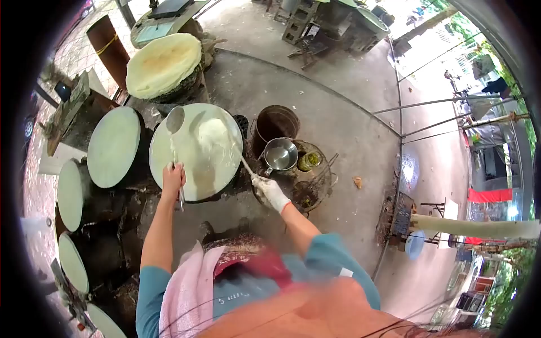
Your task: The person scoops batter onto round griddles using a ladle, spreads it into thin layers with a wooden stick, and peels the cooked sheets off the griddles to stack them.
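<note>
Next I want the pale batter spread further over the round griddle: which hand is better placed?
Probably the right. The gloved right hand grips a stick that reaches over the griddle, by the batter. The left hand is occupied with a ladle.

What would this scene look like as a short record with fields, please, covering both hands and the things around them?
Left hand: bare, gripping the handle of a ladle
Right hand: in a white glove, gripping a stick
Work surface: round griddle, with a pale patch on it; ladle bowl above it
Right of griddle: metal pot, jar with green contents
Left of griddle: another pale disc
</note>
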`<action>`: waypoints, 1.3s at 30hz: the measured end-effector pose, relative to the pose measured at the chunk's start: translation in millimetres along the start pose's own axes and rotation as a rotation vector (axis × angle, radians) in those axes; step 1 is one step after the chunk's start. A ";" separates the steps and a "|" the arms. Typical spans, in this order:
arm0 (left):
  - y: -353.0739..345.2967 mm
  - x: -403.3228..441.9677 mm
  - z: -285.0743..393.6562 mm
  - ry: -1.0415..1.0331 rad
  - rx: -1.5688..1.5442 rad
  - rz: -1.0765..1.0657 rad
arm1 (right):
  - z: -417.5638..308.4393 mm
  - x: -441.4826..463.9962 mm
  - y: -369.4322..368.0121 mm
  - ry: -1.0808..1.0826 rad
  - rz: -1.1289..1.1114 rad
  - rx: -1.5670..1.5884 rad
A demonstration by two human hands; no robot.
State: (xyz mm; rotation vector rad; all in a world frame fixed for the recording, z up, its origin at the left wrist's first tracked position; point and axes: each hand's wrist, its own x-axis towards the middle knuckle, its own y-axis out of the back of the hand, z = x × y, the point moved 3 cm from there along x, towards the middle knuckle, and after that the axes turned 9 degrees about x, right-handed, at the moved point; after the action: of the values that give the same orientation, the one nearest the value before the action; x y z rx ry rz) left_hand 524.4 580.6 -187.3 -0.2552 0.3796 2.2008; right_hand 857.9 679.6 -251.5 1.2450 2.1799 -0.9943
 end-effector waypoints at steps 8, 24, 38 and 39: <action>-31.1 76.0 -3.5 0.147 -0.214 -0.332 | 23.0 -63.6 -12.4 0.116 0.139 0.073; -44.2 -22.7 -8.0 0.545 -0.835 -0.273 | 85.4 -44.7 -146.9 -0.053 -0.022 0.069; 87.6 -131.0 59.8 0.169 -1.019 -0.371 | -45.3 -8.5 -44.0 0.202 0.096 -0.255; 93.0 -142.1 68.7 0.197 -1.040 -0.291 | -42.3 -2.0 -48.7 0.303 0.118 -0.273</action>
State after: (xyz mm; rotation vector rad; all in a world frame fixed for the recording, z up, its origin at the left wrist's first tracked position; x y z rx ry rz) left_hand 533.3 447.2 -62.1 -1.0118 -0.7009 1.8978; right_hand 815.8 694.4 -204.9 1.4432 2.3356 -0.4641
